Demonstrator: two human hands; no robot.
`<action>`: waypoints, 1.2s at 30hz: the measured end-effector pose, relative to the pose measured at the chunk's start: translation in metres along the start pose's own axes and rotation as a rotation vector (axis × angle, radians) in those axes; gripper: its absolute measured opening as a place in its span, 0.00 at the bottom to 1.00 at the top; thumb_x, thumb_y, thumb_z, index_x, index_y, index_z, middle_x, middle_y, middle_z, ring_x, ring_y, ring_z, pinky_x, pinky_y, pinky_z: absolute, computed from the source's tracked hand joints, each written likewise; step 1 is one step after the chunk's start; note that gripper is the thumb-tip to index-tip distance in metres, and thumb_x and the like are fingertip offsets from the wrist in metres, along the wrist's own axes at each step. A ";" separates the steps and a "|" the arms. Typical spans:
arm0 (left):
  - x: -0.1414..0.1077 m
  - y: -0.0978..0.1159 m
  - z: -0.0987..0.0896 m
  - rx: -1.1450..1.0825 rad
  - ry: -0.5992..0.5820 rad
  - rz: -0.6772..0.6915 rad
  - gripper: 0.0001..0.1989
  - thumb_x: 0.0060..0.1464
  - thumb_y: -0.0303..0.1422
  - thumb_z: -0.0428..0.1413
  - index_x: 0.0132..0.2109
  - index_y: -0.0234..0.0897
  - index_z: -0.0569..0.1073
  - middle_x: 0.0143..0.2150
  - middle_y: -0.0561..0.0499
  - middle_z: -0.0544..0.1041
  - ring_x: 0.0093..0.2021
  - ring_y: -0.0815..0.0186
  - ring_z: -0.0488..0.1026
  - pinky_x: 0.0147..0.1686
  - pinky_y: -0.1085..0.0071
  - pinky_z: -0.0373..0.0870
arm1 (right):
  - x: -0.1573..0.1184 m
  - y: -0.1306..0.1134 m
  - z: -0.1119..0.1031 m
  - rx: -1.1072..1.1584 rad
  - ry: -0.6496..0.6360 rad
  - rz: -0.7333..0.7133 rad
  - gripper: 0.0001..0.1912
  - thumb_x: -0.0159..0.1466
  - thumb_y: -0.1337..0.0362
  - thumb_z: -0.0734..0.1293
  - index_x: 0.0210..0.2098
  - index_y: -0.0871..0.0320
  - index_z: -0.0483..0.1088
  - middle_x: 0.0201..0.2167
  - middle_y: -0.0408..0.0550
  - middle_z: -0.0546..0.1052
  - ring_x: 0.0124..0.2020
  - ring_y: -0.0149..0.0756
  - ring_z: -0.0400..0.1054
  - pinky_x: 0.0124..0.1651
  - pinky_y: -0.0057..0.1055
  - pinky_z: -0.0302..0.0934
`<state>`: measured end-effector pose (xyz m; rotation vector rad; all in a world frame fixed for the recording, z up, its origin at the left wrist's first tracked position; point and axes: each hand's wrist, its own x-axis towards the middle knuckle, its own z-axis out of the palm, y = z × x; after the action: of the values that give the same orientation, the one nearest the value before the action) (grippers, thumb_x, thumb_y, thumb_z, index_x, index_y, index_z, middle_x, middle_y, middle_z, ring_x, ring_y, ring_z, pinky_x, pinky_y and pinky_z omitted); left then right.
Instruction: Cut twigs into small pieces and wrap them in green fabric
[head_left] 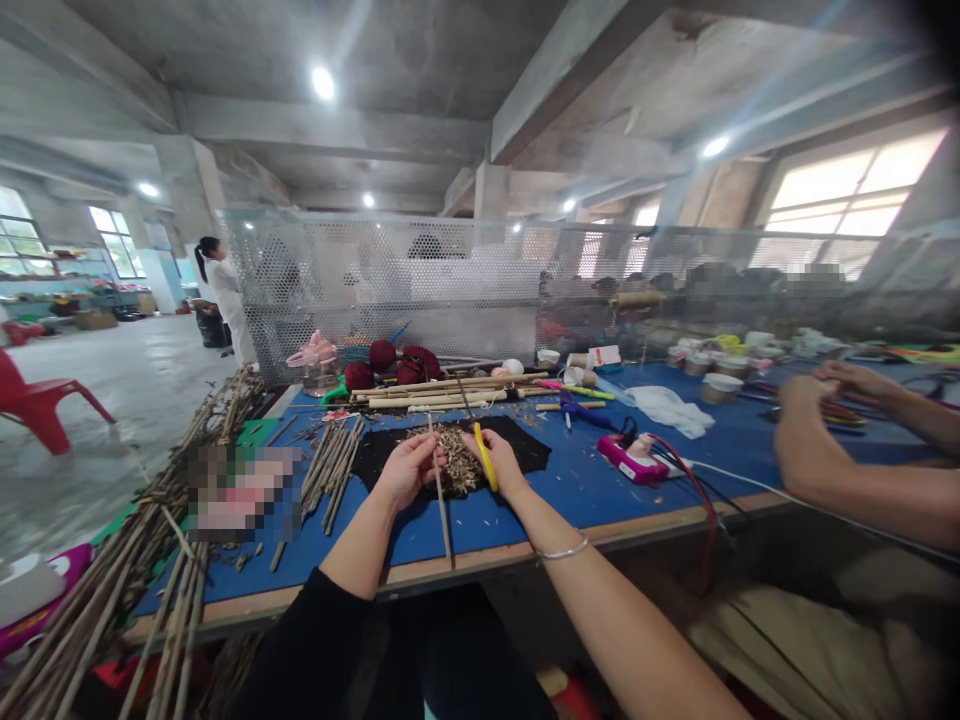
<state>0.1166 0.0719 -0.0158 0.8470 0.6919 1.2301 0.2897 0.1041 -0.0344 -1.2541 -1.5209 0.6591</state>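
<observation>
My left hand (411,468) is closed round a thin, straight stick (441,500), held nearly upright between the fingertips, its lower end near the table's front edge. In my right hand (499,462) are yellow-handled scissors (486,460), with the dark blade pointing up and away from me. Below and between both hands, a pile of brown shavings (457,470) lies on a black cloth (529,448). Left of the cloth, a row of short cut sticks (334,465) rests on the blue table (555,505).
Long twigs (112,590) stretch along the left side. Pale rods (442,393) and dark red yarn balls (382,354) lie at the back. To the right are a power strip (634,460), a plastic bag (671,410) and a co-worker's arms (847,470). A mesh screen (390,270) stands behind.
</observation>
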 end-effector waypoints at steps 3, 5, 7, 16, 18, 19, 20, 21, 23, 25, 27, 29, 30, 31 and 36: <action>-0.001 0.001 0.000 -0.002 0.018 0.001 0.11 0.48 0.30 0.59 0.40 0.32 0.72 0.27 0.51 0.75 0.25 0.72 0.74 0.23 0.79 0.70 | -0.005 -0.008 -0.001 -0.093 -0.064 -0.035 0.23 0.48 0.44 0.65 0.25 0.61 0.66 0.21 0.40 0.65 0.24 0.28 0.56 0.29 0.24 0.52; -0.001 0.002 0.000 0.005 0.033 0.003 0.11 0.48 0.31 0.59 0.41 0.33 0.72 0.27 0.51 0.75 0.25 0.72 0.74 0.22 0.79 0.70 | -0.007 -0.016 -0.002 -0.183 -0.143 0.024 0.23 0.46 0.44 0.67 0.24 0.60 0.67 0.19 0.40 0.64 0.24 0.28 0.56 0.28 0.24 0.51; -0.001 0.002 -0.001 0.018 0.039 0.003 0.13 0.48 0.32 0.59 0.42 0.34 0.72 0.27 0.52 0.75 0.24 0.72 0.73 0.19 0.80 0.67 | -0.007 -0.025 -0.005 -0.260 -0.234 0.103 0.23 0.46 0.45 0.68 0.24 0.61 0.68 0.17 0.39 0.64 0.23 0.28 0.57 0.26 0.24 0.51; 0.002 -0.004 -0.003 0.065 -0.018 0.024 0.17 0.44 0.35 0.63 0.42 0.34 0.72 0.28 0.52 0.75 0.23 0.73 0.73 0.20 0.80 0.68 | -0.008 -0.056 -0.016 -0.165 -0.585 0.057 0.23 0.52 0.44 0.65 0.30 0.59 0.73 0.20 0.41 0.71 0.25 0.30 0.62 0.31 0.26 0.57; 0.003 -0.004 -0.003 0.082 -0.026 0.019 0.18 0.43 0.35 0.63 0.43 0.34 0.72 0.30 0.50 0.76 0.23 0.72 0.73 0.20 0.80 0.69 | -0.008 -0.058 -0.014 -0.167 -0.590 0.059 0.24 0.53 0.43 0.64 0.30 0.59 0.73 0.21 0.42 0.71 0.26 0.31 0.63 0.32 0.26 0.58; 0.003 -0.004 -0.003 0.089 -0.028 0.015 0.19 0.42 0.34 0.63 0.43 0.34 0.72 0.31 0.50 0.76 0.24 0.72 0.73 0.21 0.80 0.69 | -0.008 -0.058 -0.013 -0.174 -0.587 0.062 0.24 0.53 0.43 0.64 0.30 0.59 0.73 0.21 0.42 0.71 0.27 0.32 0.63 0.33 0.26 0.58; 0.003 -0.004 -0.003 0.095 -0.029 0.011 0.19 0.42 0.34 0.63 0.43 0.34 0.72 0.32 0.49 0.77 0.24 0.72 0.74 0.22 0.79 0.70 | -0.008 -0.058 -0.012 -0.181 -0.583 0.062 0.25 0.54 0.43 0.63 0.29 0.60 0.73 0.21 0.43 0.72 0.27 0.32 0.63 0.33 0.27 0.58; 0.003 -0.005 -0.003 0.099 -0.028 0.006 0.19 0.43 0.34 0.63 0.43 0.34 0.72 0.33 0.49 0.77 0.25 0.72 0.74 0.22 0.79 0.70 | -0.009 -0.059 -0.011 -0.189 -0.578 0.055 0.25 0.54 0.42 0.63 0.29 0.60 0.73 0.21 0.43 0.72 0.28 0.33 0.63 0.34 0.27 0.58; 0.003 -0.005 -0.002 0.104 -0.031 0.000 0.19 0.42 0.34 0.63 0.43 0.34 0.72 0.33 0.49 0.77 0.25 0.72 0.74 0.22 0.80 0.70 | -0.010 -0.060 -0.010 -0.210 -0.571 0.033 0.26 0.55 0.42 0.61 0.29 0.61 0.73 0.22 0.44 0.72 0.28 0.33 0.64 0.34 0.27 0.58; 0.002 -0.005 -0.001 0.109 -0.037 -0.006 0.18 0.42 0.35 0.64 0.41 0.34 0.72 0.32 0.49 0.77 0.25 0.72 0.74 0.22 0.80 0.70 | -0.012 -0.061 -0.009 -0.254 -0.557 0.012 0.28 0.56 0.41 0.60 0.29 0.61 0.73 0.23 0.45 0.73 0.29 0.34 0.64 0.35 0.28 0.58; 0.001 -0.005 0.000 0.123 -0.038 -0.008 0.18 0.41 0.36 0.64 0.41 0.33 0.72 0.32 0.48 0.77 0.25 0.72 0.74 0.22 0.80 0.70 | -0.014 -0.062 -0.010 -0.315 -0.540 0.002 0.30 0.56 0.39 0.58 0.29 0.61 0.73 0.25 0.47 0.73 0.29 0.34 0.64 0.34 0.27 0.58; 0.001 -0.005 0.000 0.152 -0.027 -0.003 0.18 0.41 0.36 0.64 0.40 0.32 0.72 0.30 0.48 0.77 0.24 0.72 0.74 0.21 0.81 0.69 | -0.015 -0.062 -0.010 -0.368 -0.530 -0.010 0.32 0.57 0.38 0.55 0.28 0.61 0.72 0.25 0.47 0.73 0.28 0.34 0.63 0.32 0.27 0.57; 0.001 -0.005 0.000 0.168 -0.019 0.002 0.18 0.41 0.36 0.64 0.40 0.32 0.72 0.29 0.49 0.76 0.24 0.72 0.74 0.20 0.81 0.68 | -0.015 -0.062 -0.010 -0.391 -0.530 -0.013 0.33 0.57 0.38 0.54 0.28 0.61 0.72 0.24 0.47 0.72 0.26 0.33 0.63 0.31 0.26 0.56; 0.002 -0.005 0.000 0.183 -0.014 0.010 0.18 0.41 0.36 0.64 0.40 0.32 0.72 0.28 0.49 0.76 0.23 0.72 0.73 0.20 0.82 0.67 | -0.015 -0.062 -0.011 -0.415 -0.534 -0.011 0.33 0.57 0.37 0.54 0.27 0.62 0.72 0.22 0.46 0.71 0.25 0.32 0.62 0.29 0.26 0.55; 0.004 -0.007 -0.004 0.233 -0.036 0.044 0.16 0.42 0.37 0.63 0.37 0.31 0.73 0.28 0.49 0.76 0.24 0.73 0.73 0.18 0.83 0.64 | -0.015 -0.067 -0.013 -0.527 -0.552 -0.040 0.35 0.56 0.36 0.51 0.23 0.61 0.70 0.16 0.43 0.63 0.21 0.29 0.56 0.24 0.25 0.49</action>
<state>0.1181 0.0756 -0.0240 1.0790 0.8017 1.1852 0.2756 0.0671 0.0229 -1.4960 -2.2764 0.6288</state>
